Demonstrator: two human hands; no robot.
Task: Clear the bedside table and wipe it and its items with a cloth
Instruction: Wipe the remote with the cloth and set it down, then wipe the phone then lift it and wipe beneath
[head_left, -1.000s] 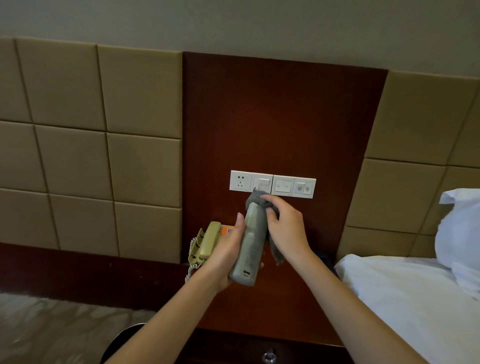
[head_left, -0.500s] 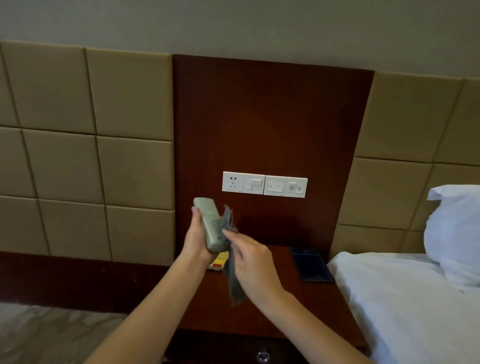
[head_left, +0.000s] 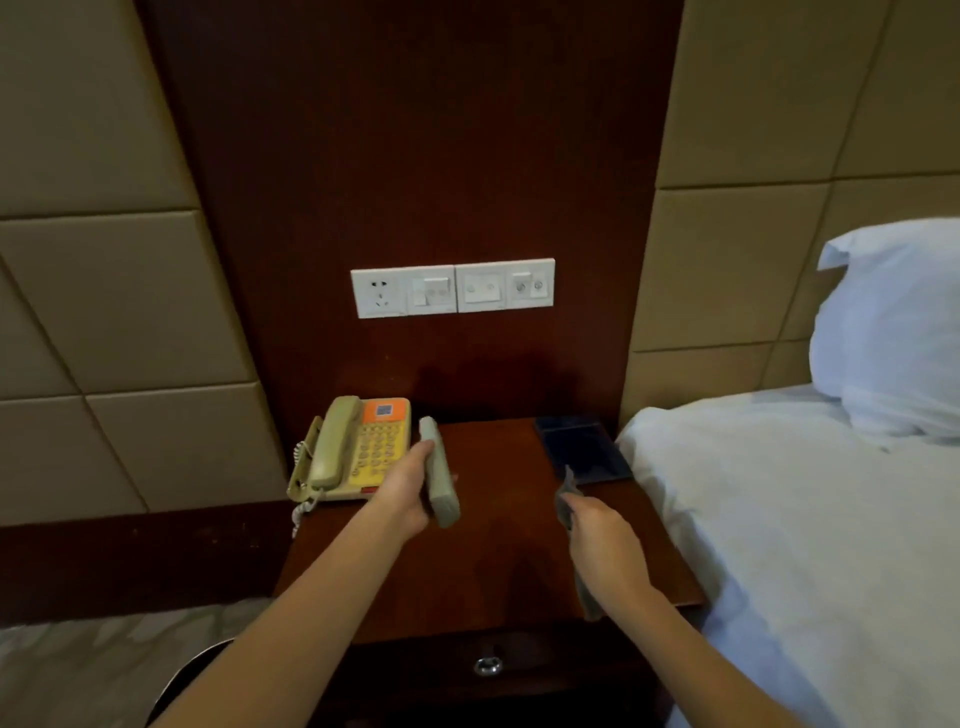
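- Left hand (head_left: 408, 491) grips the remote (head_left: 441, 483) low over the bench (head_left: 498, 561) — positioned, likely, for set-down beside the telephone (head_left: 358, 452).
- Right hand (head_left: 602, 543) pinches the cloth (head_left: 565, 501), held clear.

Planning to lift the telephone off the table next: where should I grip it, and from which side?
Probably grip the telephone base across its width from above and the front, thumb pinning the handset, which only rests on its left side. The wall panel blocks the back, and the coiled cord hangs off the left.
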